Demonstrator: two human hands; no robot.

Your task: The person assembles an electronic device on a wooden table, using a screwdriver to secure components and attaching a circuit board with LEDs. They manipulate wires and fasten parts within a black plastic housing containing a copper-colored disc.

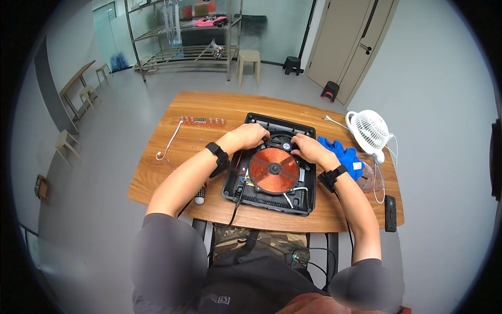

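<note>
An opened induction cooker, its black housing (309,196) laid flat on the wooden table, sits in front of me. A round copper coil (269,166) fills its middle. Beyond the coil is a black cooling fan (281,141), partly covered by my fingers. My left hand (251,137) is closed with its fingertips on the fan's left edge. At the fan's right edge my right hand (309,149) is closed too, thumb and fingers bent against it. A black cord (234,212) and thin wires run at the housing's lower left; white leads (288,200) lie below the coil.
On the table (172,183), a red circuit board (203,121) with a white lead lies far left. A screwdriver-like handle (200,195) rests near my left forearm. Right of the cooker are a blue cloth (342,157), a white fan (370,131) and a black bar-shaped object (390,213).
</note>
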